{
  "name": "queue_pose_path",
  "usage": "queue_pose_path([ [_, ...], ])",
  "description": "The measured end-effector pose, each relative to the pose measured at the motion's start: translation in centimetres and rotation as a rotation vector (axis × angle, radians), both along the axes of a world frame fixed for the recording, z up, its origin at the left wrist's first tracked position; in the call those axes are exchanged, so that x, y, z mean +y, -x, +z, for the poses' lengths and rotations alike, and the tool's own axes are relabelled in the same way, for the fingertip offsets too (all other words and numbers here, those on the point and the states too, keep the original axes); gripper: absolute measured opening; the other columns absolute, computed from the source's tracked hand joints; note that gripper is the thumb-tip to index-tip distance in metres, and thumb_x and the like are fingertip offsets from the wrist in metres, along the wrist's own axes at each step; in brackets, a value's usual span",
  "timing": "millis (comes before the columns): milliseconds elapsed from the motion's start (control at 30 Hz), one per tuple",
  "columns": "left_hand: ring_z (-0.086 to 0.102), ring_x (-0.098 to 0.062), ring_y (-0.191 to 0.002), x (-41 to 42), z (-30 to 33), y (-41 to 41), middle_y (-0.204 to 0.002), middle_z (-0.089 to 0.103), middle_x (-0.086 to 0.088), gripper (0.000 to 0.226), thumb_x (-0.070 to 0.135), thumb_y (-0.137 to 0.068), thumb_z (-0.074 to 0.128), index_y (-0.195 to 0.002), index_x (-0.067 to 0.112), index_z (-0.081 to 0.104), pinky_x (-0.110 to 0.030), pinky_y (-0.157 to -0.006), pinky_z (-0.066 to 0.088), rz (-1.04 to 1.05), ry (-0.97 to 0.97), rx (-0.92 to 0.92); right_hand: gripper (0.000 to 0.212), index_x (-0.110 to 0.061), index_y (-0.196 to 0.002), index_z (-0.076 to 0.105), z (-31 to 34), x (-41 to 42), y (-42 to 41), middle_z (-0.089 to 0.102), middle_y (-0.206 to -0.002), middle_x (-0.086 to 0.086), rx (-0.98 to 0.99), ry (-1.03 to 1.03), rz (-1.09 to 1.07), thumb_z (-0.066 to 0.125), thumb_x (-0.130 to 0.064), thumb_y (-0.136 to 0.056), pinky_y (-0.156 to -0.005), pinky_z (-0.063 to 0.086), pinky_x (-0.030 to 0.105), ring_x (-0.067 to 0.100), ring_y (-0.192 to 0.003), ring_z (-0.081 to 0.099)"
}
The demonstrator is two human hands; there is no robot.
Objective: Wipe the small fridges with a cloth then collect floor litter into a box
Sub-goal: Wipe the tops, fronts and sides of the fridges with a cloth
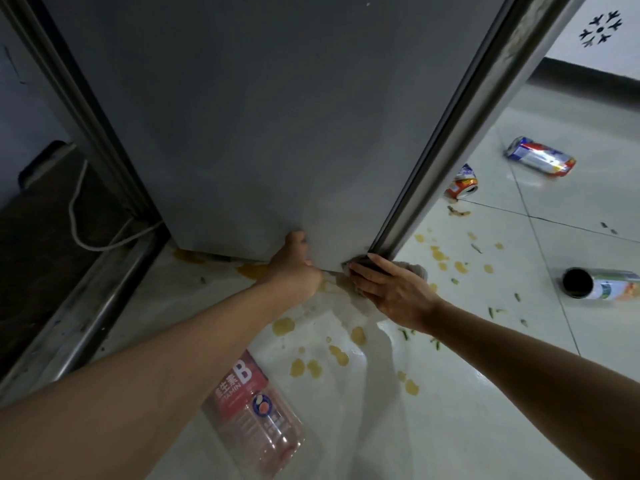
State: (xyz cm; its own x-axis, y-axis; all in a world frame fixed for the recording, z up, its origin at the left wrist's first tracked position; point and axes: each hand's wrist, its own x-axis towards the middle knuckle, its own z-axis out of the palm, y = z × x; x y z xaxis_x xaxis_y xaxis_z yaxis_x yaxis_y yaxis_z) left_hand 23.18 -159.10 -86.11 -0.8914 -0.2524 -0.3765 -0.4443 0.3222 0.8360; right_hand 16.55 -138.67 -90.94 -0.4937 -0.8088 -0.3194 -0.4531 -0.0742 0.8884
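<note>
The right hand (391, 292) is laid flat, fingers pressed together, on a crumpled grey cloth (412, 268) held against the bottom corner of the smooth grey fridge (242, 116); most of the cloth is hidden beneath the palm. The left hand (294, 268) is curled at the fridge's lower edge, its fingertips out of sight. On the glossy tiled floor (467, 410), a clear plastic bottle (256, 417) lies near, dented cans (540, 157) farther right.
</note>
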Motion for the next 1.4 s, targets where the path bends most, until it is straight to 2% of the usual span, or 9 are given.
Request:
queue_pose_path([
  [100,0.053,-0.026,-0.111,1.0,0.5,0.2,-0.11,0.044,0.002,0.066,-0.004,-0.081,0.057,-0.137,0.014,0.029,-0.041,-0.1,0.045,0.002,-0.023,0.006,0.052,-0.019,-0.135,0.048,0.5,-0.5,0.5,0.029,-0.15,0.006,-0.165,-0.068,0.053,0.049,-0.004,-0.086,-0.111,-0.008,0.05,0.029,-0.143,0.016],
  [267,0.053,-0.025,-0.111,1.0,0.9,0.8,-0.112,0.044,0.001,0.064,-0.001,-0.079,0.058,-0.135,0.015,0.032,-0.041,-0.101,0.044,-0.022,0.001,-0.008,0.067,-0.035,-0.116,0.062,1.8,-0.5,1.4,0.059,-0.121,-0.011,-0.109,0.091,0.187,0.029,0.005,-0.073,-0.108,0.036,0.035,0.013,-0.122,0.052],
  [433,0.053,-0.023,-0.114,0.8,1.7,0.7,-0.12,0.048,-0.001,0.057,-0.002,-0.081,0.058,-0.131,0.011,0.035,-0.036,-0.103,0.042,-0.008,-0.008,0.01,0.041,-0.056,-0.108,0.057,4.8,0.2,1.7,0.058,-0.117,-0.028,-0.114,0.169,0.2,0.056,-0.023,-0.083,-0.108,0.028,0.031,0.0,-0.119,0.05],
  [533,0.053,-0.025,-0.115,1.3,2.7,0.5,-0.125,0.049,-0.005,0.057,-0.002,-0.082,0.057,-0.133,0.009,0.033,-0.037,-0.103,0.042,-0.02,0.021,0.012,0.032,-0.029,-0.103,0.07,7.4,1.1,2.6,0.064,-0.113,-0.008,-0.183,0.313,0.311,0.063,-0.013,-0.076,-0.105,0.032,0.041,0.019,-0.114,0.058],
  [733,0.053,-0.016,-0.088,2.4,6.2,-0.1,-0.109,0.047,-0.003,0.049,-0.01,-0.082,0.052,-0.119,0.02,0.041,-0.029,-0.082,0.046,-0.055,-0.015,0.159,0.025,-0.015,-0.107,0.065,11.6,0.3,-0.6,0.064,-0.11,0.004,-0.222,0.844,0.191,0.05,-0.013,-0.088,-0.102,0.029,0.04,0.026,-0.11,0.059],
  [867,0.049,-0.011,-0.083,2.4,9.2,-0.7,-0.11,0.05,0.0,0.054,-0.013,-0.087,0.045,-0.135,0.008,0.033,-0.015,-0.068,0.047,-0.075,-0.04,0.256,0.042,-0.016,-0.115,0.062,14.0,0.0,-3.6,0.061,-0.11,0.006,-0.333,1.153,-0.001,0.069,-0.022,-0.074,-0.086,0.044,0.038,0.026,-0.099,0.055],
  [1000,0.053,-0.015,-0.114,2.4,13.2,-1.6,-0.133,0.048,-0.001,0.061,-0.003,-0.084,0.052,-0.138,0.016,0.03,-0.021,-0.093,0.04,-0.161,0.184,0.381,0.043,-0.01,-0.119,0.059,17.6,0.3,-5.8,0.054,-0.108,0.008,-0.51,1.696,-0.116,0.064,-0.028,-0.08,-0.082,0.042,0.024,0.022,-0.095,0.051],
  [1167,0.048,-0.009,-0.122,2.7,17.6,-1.9,-0.139,0.046,0.001,0.062,-0.006,-0.081,0.049,-0.136,0.019,0.034,-0.019,-0.096,0.036,-0.159,0.371,0.64,0.03,-0.02,-0.104,0.05,23.2,-0.4,-5.5,0.044,-0.101,-0.002,-0.444,2.363,-0.156,0.067,-0.016,-0.08,-0.078,0.035,0.006,0.0,-0.09,0.043],
  [1400,0.037,-0.014,-0.132,3.2,21.5,-1.3,-0.141,0.043,-0.001,0.068,-0.009,-0.077,0.05,-0.138,0.018,0.036,-0.02,-0.107,0.025,-0.03,0.54,0.882,0.036,-0.007,-0.117,0.043,29.3,-3.6,-1.5,0.036,-0.111,0.003,-0.415,2.666,0.001,0.058,-0.024,-0.089,-0.088,0.03,0.008,0.014,-0.105,0.038],
])
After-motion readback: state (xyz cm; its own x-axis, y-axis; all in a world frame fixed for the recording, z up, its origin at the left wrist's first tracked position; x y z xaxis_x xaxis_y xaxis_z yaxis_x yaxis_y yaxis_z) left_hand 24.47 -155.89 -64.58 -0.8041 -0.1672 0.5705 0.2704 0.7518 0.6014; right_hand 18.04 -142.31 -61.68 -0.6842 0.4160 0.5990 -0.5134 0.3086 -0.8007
